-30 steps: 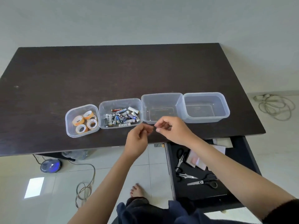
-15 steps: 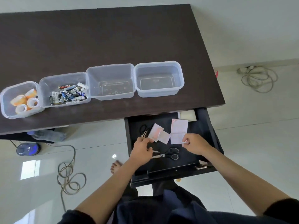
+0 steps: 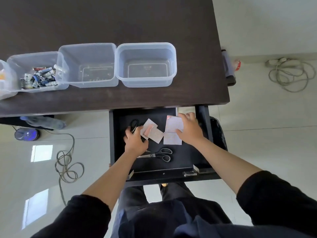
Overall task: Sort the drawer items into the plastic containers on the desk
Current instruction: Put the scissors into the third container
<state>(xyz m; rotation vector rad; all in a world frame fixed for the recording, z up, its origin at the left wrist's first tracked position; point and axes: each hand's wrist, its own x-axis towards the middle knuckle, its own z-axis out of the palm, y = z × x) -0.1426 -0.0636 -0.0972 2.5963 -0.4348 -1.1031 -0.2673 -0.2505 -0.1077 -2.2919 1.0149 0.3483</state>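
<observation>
The open drawer (image 3: 204, 117) is crowded at its far half by paper cards (image 3: 172, 138), black scissors (image 3: 134, 124) and both hands, its near strip bare save the steel scissors (image 3: 159, 154), while the desk edge (image 3: 154, 100) overhangs the back

Both forearms reach forward and down, bare below dark pushed-up sleeves. The left hand (image 3: 135, 141) lies palm down with fingers curled loosely (whether they actually pinch anything is hard to tell). The right hand (image 3: 189, 130) is flatter, fingers spread and extended, wrist bent slightly inward.
</observation>
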